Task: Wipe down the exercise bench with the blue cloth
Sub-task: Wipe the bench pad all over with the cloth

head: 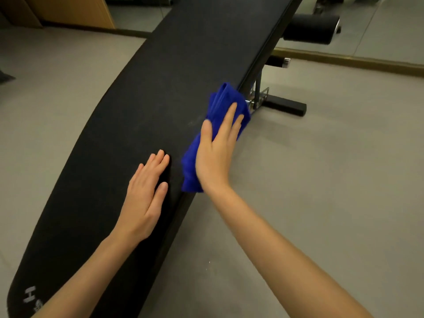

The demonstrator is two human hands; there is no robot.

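Note:
A long black padded exercise bench (146, 92) runs from the near left up to the far right, curving slightly. The blue cloth (220, 99), bunched up, lies over the bench's right edge at mid-length. My right hand (216, 148) presses flat on the cloth with fingers stretched out and pointing away from me, covering its middle. My left hand (146, 196) rests flat on the bench top just left of the cloth, fingers apart, holding nothing. White lettering shows at the bench's near end.
Under the bench on the right stand a metal support post (258, 88) and a black floor bar (286, 105). A black foam roller pad (312, 28) sticks out at the far right. Grey floor surrounds the bench; a wooden cabinet (68, 10) stands far left.

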